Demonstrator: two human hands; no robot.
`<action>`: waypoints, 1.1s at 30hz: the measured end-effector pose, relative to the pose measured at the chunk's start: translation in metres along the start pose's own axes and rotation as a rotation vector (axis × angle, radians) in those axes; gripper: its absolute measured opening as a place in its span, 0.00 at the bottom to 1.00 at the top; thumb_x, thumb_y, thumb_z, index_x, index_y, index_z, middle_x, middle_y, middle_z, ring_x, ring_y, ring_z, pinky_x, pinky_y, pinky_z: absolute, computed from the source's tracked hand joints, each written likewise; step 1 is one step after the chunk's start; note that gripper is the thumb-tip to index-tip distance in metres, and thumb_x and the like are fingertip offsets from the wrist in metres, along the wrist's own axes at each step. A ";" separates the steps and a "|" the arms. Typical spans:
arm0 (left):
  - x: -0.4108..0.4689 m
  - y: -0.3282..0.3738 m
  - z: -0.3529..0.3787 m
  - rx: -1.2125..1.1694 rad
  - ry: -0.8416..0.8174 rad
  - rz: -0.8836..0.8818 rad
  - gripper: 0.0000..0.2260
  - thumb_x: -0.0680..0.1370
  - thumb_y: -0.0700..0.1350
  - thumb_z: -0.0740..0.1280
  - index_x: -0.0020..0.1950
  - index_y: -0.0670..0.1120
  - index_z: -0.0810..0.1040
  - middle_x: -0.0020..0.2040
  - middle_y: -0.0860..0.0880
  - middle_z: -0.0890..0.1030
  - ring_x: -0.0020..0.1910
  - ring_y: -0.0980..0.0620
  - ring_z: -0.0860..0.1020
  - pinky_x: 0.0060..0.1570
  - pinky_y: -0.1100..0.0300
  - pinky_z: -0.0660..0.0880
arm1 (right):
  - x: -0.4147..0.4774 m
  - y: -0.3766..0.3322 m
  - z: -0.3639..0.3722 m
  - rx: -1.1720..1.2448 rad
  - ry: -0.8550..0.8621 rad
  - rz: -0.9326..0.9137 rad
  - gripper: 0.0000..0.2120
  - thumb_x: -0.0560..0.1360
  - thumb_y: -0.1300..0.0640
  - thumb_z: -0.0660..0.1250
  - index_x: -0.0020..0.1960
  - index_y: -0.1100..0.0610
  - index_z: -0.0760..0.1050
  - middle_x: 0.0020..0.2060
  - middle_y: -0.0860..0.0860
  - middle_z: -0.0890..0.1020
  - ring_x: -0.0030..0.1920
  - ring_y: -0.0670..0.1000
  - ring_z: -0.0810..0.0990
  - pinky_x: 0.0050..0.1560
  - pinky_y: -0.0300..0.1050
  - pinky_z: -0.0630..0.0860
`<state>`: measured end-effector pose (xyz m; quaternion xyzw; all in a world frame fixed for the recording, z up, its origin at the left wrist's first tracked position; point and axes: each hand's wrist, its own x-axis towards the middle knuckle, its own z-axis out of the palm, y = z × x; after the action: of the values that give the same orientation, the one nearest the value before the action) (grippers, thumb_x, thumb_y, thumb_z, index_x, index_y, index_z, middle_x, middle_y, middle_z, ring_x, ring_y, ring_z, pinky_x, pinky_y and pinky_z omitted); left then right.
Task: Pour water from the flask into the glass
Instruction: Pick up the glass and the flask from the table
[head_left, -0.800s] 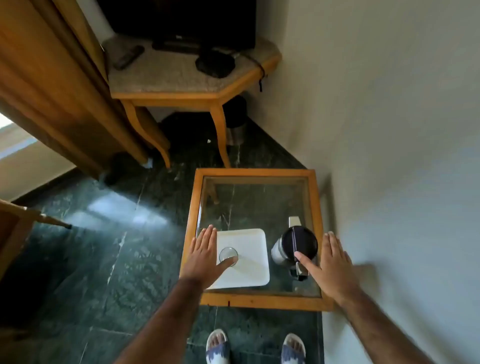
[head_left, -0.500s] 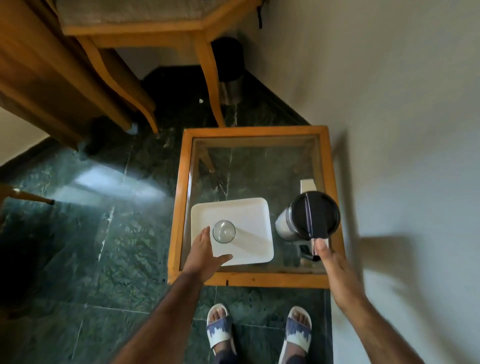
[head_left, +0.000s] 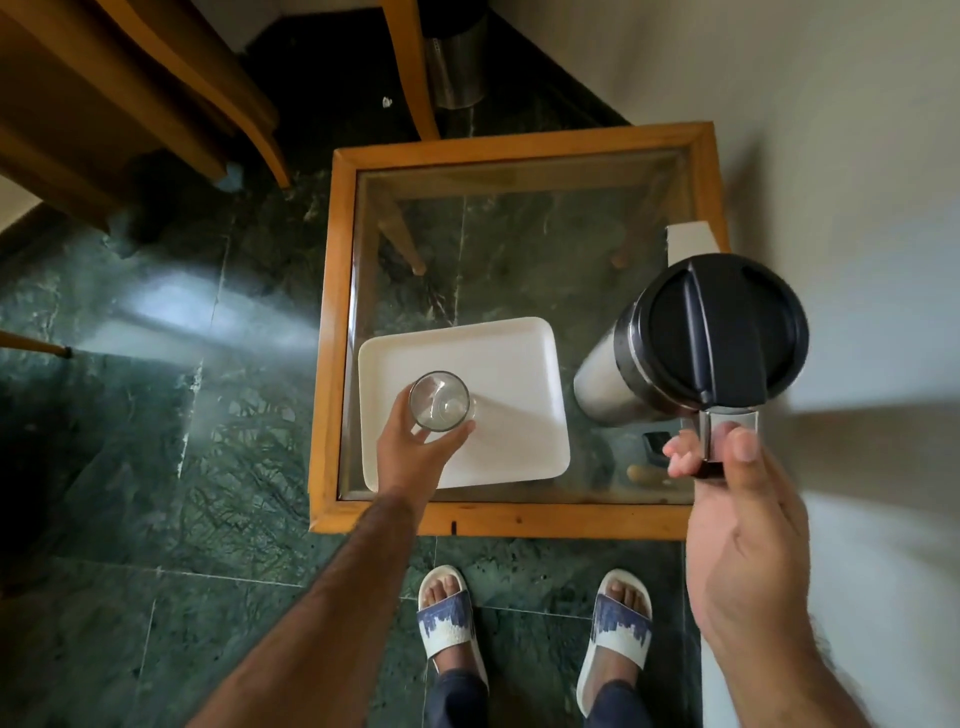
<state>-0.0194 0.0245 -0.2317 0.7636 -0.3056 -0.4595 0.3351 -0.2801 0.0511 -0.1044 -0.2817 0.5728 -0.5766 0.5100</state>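
Gripping the flask (head_left: 691, 338) by its handle, the right hand (head_left: 737, 525) is clenched around the metal-and-black grip, thumb on top and fingertips curled in from the left; the flask sits just beyond that hand, over the table's (head_left: 498, 519) near right corner, its black lid turned up toward the camera and its steel body slanting down and left toward the glass top; whether its base touches the table or is lifted cannot be told; the left hand (head_left: 410, 457) is wrapped around the glass (head_left: 439, 401), thumb on the right side and fingers on the left, so the glass stands just past the palm with its open mouth facing up; the glass looks empty and clear; it is over the near left part of the white tray (head_left: 514, 374), which lies by the table's near edge, closer to the left corner; flask and glass are apart, the tray's right half between them; the table has a wooden frame around a clear pane, with green marble floor (head_left: 130, 467) showing through; two feet in sandals (head_left: 452, 618) stand just short of the near edge
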 end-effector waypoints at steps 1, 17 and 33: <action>0.002 -0.001 0.001 0.009 0.014 0.017 0.29 0.67 0.45 0.86 0.66 0.55 0.80 0.61 0.55 0.85 0.59 0.56 0.85 0.54 0.68 0.83 | 0.001 0.002 0.002 0.027 -0.006 -0.019 0.17 0.79 0.36 0.70 0.42 0.48 0.82 0.37 0.46 0.80 0.44 0.53 0.76 0.55 0.49 0.73; -0.012 0.072 -0.023 0.082 -0.044 0.208 0.29 0.70 0.42 0.85 0.68 0.49 0.80 0.64 0.48 0.84 0.65 0.46 0.82 0.67 0.44 0.81 | 0.041 -0.050 -0.012 0.101 0.011 -0.101 0.15 0.75 0.50 0.68 0.30 0.47 0.79 0.27 0.39 0.73 0.32 0.44 0.67 0.37 0.40 0.65; -0.137 0.298 -0.092 0.032 -0.102 0.491 0.27 0.63 0.56 0.83 0.61 0.57 0.82 0.59 0.53 0.86 0.61 0.48 0.84 0.66 0.38 0.80 | 0.009 -0.296 0.047 -0.017 -0.223 -0.153 0.23 0.71 0.43 0.73 0.24 0.50 0.66 0.22 0.44 0.64 0.27 0.50 0.61 0.33 0.47 0.55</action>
<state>-0.0369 -0.0240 0.1052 0.6474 -0.5058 -0.3976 0.4086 -0.3186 -0.0265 0.1824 -0.3913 0.4943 -0.5741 0.5226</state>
